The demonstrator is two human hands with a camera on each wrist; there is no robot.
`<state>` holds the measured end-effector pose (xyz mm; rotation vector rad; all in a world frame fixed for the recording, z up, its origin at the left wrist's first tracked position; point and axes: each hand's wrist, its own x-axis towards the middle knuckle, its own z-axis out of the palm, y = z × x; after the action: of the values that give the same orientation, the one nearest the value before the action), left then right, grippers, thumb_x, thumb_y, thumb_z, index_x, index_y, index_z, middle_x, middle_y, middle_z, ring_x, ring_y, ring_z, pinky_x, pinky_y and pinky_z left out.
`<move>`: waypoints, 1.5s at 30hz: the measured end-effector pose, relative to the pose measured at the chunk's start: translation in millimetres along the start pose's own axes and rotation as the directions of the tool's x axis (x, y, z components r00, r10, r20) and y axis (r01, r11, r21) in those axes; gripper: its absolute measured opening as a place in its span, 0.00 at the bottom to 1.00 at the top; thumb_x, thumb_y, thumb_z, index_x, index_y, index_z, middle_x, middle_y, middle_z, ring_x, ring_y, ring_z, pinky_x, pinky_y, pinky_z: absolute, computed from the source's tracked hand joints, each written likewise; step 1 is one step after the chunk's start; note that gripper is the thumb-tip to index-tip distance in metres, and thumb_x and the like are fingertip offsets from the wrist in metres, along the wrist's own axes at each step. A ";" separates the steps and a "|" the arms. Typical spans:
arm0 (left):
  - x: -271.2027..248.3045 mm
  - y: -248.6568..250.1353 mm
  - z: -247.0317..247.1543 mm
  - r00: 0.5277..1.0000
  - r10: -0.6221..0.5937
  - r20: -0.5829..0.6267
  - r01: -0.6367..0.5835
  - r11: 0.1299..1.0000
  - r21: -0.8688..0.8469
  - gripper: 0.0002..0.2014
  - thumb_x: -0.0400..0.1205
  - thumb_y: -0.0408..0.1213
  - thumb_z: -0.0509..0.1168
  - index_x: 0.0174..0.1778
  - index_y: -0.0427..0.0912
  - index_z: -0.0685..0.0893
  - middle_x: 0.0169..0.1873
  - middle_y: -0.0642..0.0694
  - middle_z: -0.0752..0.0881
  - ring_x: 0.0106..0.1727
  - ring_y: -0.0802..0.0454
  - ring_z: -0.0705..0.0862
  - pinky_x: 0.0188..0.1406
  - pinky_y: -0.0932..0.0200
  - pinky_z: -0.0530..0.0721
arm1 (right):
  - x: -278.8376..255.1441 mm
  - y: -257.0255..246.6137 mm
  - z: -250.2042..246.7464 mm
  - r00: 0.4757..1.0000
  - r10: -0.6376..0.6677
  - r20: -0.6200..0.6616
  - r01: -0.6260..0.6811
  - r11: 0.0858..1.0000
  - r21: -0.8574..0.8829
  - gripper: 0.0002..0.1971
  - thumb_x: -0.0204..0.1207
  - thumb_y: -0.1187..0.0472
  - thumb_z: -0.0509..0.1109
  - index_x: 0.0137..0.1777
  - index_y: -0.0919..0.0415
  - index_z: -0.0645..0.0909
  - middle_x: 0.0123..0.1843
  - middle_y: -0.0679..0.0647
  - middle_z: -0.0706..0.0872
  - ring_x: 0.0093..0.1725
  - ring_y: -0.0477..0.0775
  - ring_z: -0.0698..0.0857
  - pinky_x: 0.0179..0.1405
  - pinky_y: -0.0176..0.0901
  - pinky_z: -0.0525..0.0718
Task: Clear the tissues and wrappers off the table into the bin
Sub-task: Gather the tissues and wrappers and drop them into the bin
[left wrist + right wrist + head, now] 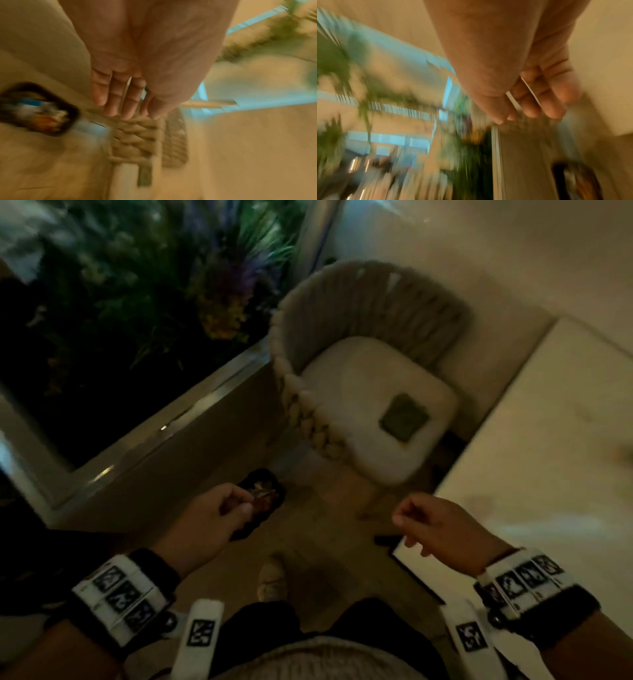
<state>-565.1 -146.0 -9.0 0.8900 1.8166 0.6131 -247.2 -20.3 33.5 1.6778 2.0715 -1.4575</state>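
A small black bin stands on the floor by the chair, with crumpled colourful wrappers inside. In the blurred left wrist view the bin sits at the left with the wrappers in it. My left hand hovers just above the bin's near side; its fingers are straight and hold nothing I can see. My right hand hangs in the air near the corner of the white table, fingers loosely curled and holding nothing. No tissue or wrapper shows on the visible part of the table.
A woven beige chair stands beyond the bin, with a green square item on its seat. A planter ledge with dark foliage runs along the left. My shoe is on the floor between my hands.
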 end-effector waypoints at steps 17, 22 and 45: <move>-24.0 223.3 284.4 0.923 0.270 0.273 -0.282 0.959 0.007 0.06 0.86 0.36 0.61 0.53 0.44 0.83 0.45 0.41 0.88 0.48 0.45 0.87 0.46 0.52 0.84 | -237.2 272.5 -93.2 0.890 0.367 -0.269 -0.267 0.900 0.343 0.06 0.82 0.56 0.65 0.43 0.54 0.78 0.41 0.52 0.86 0.37 0.49 0.86 0.34 0.38 0.82; -43.8 271.8 380.9 0.873 0.372 0.315 -0.385 0.923 -0.025 0.06 0.86 0.36 0.62 0.52 0.46 0.85 0.43 0.43 0.89 0.46 0.46 0.88 0.43 0.53 0.86 | -273.7 337.1 -116.1 0.864 0.393 -0.316 -0.261 0.885 0.387 0.05 0.81 0.57 0.66 0.43 0.53 0.79 0.40 0.52 0.86 0.35 0.48 0.86 0.30 0.32 0.78; -30.0 353.6 675.2 0.742 0.239 0.627 -0.659 0.432 0.615 0.37 0.74 0.60 0.70 0.74 0.43 0.71 0.68 0.42 0.78 0.66 0.41 0.79 0.60 0.50 0.81 | -329.0 451.5 -142.9 0.783 0.519 -0.343 -0.207 0.737 0.643 0.04 0.80 0.58 0.67 0.44 0.51 0.81 0.40 0.54 0.87 0.37 0.53 0.87 0.28 0.30 0.78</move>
<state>170.5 55.5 6.0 2.0532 1.3301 -0.2210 306.8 -180.2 38.3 2.7886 1.3273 -1.7348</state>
